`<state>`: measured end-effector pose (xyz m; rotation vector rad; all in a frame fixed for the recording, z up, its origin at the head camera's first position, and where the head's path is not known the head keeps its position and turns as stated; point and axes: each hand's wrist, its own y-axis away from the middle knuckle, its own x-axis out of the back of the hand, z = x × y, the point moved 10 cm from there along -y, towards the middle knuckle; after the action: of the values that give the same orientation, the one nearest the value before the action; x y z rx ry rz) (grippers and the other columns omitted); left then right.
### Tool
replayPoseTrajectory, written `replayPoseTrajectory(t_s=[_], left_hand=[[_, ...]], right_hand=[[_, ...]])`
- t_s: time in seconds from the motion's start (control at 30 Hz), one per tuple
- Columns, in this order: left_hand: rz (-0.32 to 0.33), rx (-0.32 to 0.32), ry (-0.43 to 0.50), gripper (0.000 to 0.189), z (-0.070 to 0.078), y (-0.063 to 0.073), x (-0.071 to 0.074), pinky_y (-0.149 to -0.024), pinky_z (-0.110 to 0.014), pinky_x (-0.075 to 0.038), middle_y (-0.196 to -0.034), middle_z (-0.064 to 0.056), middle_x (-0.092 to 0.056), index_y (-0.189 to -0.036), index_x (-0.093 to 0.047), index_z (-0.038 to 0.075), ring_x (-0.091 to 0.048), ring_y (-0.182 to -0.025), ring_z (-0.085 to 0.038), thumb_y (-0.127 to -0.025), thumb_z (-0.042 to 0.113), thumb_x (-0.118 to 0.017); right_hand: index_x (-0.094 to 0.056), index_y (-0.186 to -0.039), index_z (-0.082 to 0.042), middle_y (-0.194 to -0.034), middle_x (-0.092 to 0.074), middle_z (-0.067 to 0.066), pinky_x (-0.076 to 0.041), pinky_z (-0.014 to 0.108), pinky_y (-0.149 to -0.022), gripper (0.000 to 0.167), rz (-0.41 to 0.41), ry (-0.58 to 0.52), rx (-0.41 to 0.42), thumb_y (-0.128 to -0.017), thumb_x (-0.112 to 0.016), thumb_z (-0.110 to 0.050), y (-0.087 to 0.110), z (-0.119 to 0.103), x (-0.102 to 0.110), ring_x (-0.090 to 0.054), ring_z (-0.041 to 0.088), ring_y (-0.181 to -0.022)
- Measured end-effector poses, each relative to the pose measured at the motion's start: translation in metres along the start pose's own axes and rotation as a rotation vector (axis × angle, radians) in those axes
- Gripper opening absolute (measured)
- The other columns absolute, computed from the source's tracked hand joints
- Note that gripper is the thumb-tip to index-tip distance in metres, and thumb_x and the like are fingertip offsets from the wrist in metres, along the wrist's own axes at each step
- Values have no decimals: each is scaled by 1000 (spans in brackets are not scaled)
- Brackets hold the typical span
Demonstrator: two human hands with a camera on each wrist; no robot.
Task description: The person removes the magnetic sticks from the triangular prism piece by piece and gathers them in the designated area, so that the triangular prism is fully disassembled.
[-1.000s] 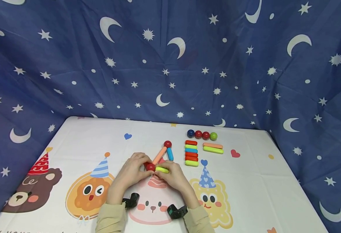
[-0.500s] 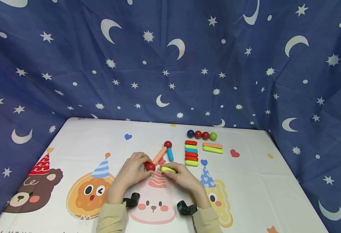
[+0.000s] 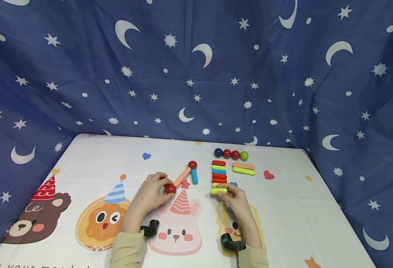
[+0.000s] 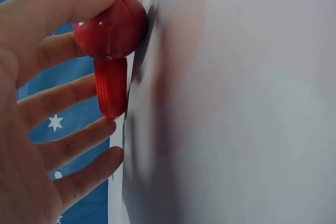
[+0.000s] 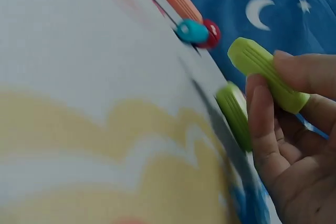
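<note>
My left hand (image 3: 152, 191) pinches a red ball (image 4: 113, 27) between thumb and fingers. A short ribbed red rod (image 4: 111, 87) sticks out of that ball, beside the fingertips. From the same ball an orange rod (image 3: 182, 177) runs to a second red ball (image 3: 192, 165), where a short blue rod (image 3: 194, 176) branches off. Over at the column of short rods, my right hand (image 3: 238, 201) holds a short yellow-green rod (image 5: 268, 74) between thumb and fingers. Close by it lies another yellow-green rod (image 5: 233, 114), the column's nearest piece, partly hidden by the hand.
Several short rods in red, green and blue form the column (image 3: 219, 172). To its right lie a long orange rod (image 3: 243, 166) and a long yellow-green rod (image 3: 243, 171). Behind stands a row of balls, with a blue ball (image 3: 218, 152) and a green ball (image 3: 244, 155) at its ends.
My right hand has drawn the yellow-green rod away from the near red ball and carried it right to the column's near end. The left hand stays on the ball.
</note>
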<state>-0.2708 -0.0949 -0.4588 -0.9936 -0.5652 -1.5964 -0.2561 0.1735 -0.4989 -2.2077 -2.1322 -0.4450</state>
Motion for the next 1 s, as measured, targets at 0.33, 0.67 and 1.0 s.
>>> replayPoseTrajectory(t_s=[0.33, 0.67, 1.0], left_hand=[[11, 75, 1, 35, -11, 1, 4, -97, -54, -45, -136, -13, -50, -113, -69, 16, -51, -117, -33, -79, 26, -73], [69, 167, 64, 40, -17, 0, 4, -96, -50, -47, -136, -16, -49, -118, -66, 10, -52, -114, -34, -83, 28, -71], [137, 431, 186, 64, -31, -1, 2, -62, -30, -42, -102, -18, -53, -132, -47, 1, -51, -76, -25, -82, 32, -72]], right_hand=[[-62, -112, 3, -87, -66, 7, -56, 19, -70, 27, 137, -86, -69, -86, -66, -2, -3, 20, 26, -68, 11, -73], [-64, -106, 5, -78, -62, 4, -52, 17, -59, 28, 203, -19, -52, -81, -73, -3, -4, 15, 22, -60, 6, -62], [-62, -105, 4, -84, -59, 8, -55, 17, -63, 26, 219, 17, -59, -81, -71, 0, -5, 19, 26, -63, 7, -65]])
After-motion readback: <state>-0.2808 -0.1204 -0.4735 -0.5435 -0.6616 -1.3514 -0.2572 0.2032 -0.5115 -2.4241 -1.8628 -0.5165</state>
